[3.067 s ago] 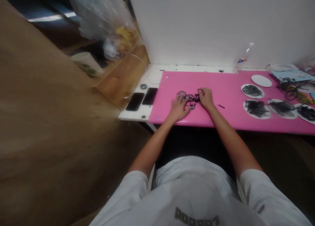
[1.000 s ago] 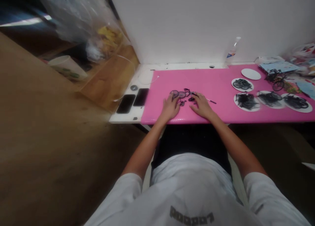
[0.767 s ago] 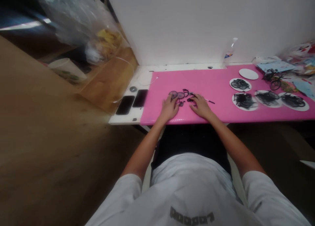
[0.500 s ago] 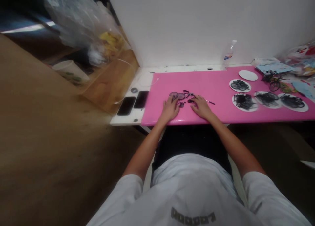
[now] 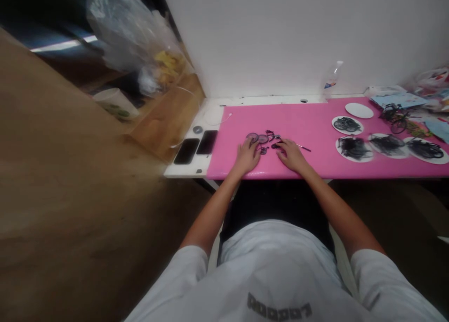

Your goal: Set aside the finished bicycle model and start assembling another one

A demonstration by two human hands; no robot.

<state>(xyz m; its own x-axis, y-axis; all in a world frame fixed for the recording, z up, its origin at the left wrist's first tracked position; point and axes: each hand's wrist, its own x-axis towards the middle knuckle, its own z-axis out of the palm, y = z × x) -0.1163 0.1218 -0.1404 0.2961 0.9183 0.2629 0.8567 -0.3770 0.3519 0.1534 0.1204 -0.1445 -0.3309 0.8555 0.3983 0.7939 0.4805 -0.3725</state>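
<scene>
My left hand (image 5: 248, 157) lies on the pink mat with its fingers apart, the fingertips by two small spoked toy wheels (image 5: 263, 139). Just right of those fingers is a small black crank-like part (image 5: 263, 150). My right hand (image 5: 292, 155) also rests on the mat, fingers spread, its tips at a small black piece (image 5: 275, 146) whose kind I cannot make out. Between and beyond the hands lies a black part like a miniature bicycle frame or fork (image 5: 270, 135). A thin screwdriver (image 5: 303, 147) lies to the right of my right hand.
White plates (image 5: 359, 110) stand on the pink mat (image 5: 298, 118) at the right, several heaped with black parts. Behind them stands a small black model bicycle (image 5: 398, 121). Two dark phones (image 5: 186, 151) lie at the left. A clear bottle (image 5: 331, 76) is by the wall.
The camera view has turned slightly left, so everything sits a little further right in the picture. Both hands and the parts keep their places on the mat.
</scene>
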